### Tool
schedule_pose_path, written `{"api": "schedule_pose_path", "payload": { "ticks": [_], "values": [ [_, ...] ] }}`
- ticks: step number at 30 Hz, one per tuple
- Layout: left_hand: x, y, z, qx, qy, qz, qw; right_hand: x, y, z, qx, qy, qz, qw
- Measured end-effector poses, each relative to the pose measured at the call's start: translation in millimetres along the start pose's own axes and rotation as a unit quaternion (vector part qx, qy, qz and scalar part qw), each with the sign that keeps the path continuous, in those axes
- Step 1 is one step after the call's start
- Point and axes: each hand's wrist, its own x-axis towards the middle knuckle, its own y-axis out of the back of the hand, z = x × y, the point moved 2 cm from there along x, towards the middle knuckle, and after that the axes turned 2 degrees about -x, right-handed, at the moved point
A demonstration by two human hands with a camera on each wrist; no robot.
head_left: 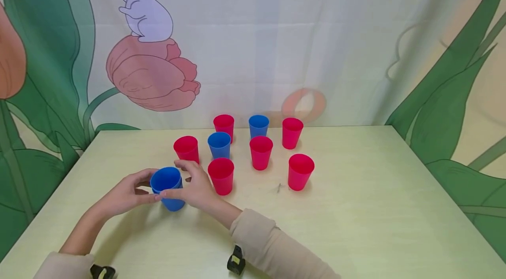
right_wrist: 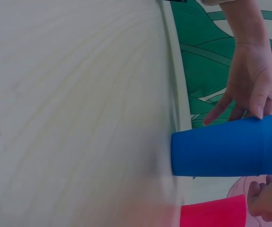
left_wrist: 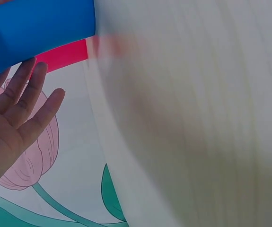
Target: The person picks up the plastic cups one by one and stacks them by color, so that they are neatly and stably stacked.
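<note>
Two nested blue cups (head_left: 173, 203) stand upright at the front left of the table, one inside the other with their rims close together. From the left, my left hand (head_left: 127, 193) holds the stack near the rim, its thumb in front and its fingers behind. My right hand (head_left: 197, 187) reaches round from the right. Its thumb touches the front below the rim, while its index finger extends past the back, with a gap before the palm. In the right wrist view, the stacked blue cups (right_wrist: 223, 147) appear sideways, with left fingertips at the rim.
Behind the hands stand several red cups, including a near one (head_left: 221, 177) close to my right wrist and one farther right (head_left: 300, 172). Two more blue cups, one nearer (head_left: 219, 144) and one at the back (head_left: 258, 125), stand among them. A patterned curtain (head_left: 237, 50) hangs beyond the table.
</note>
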Motion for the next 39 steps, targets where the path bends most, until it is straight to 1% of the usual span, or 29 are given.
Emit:
{"api": "schedule_pose_path", "payload": {
  "ticks": [7,12,17,22,29,36,39],
  "values": [
    [1.3,0.1,-0.4,-0.002,-0.005,0.004,1.0,-8,12,-11,0.013,0.044,-0.005,0.999],
    [1.7,-0.9,-0.5,0.001,-0.003,0.005,1.0,-14,22,-14,0.021,0.059,-0.003,0.998],
    [0.5,-1.3,0.1,0.003,-0.005,0.014,0.9999,-19,31,-13,0.033,0.055,-0.001,0.998],
    [-3.5,-0.1,2.0,0.001,-0.005,0.033,0.9995,-22,37,-11,0.028,0.06,0.007,0.998],
    [-5.7,-0.8,3.7,-0.007,-0.022,0.051,0.9984,-25,47,-9,0.014,0.052,0.005,0.999],
    [-6.1,-2.0,3.0,-0.018,-0.036,0.052,0.9978,-29,56,-6,0.014,0.033,0.003,0.999],
    [-6.1,-2.7,3.2,-0.023,-0.038,0.05,0.9978,-29,60,-5,0.015,0.033,0.006,0.999]
  ]
}}
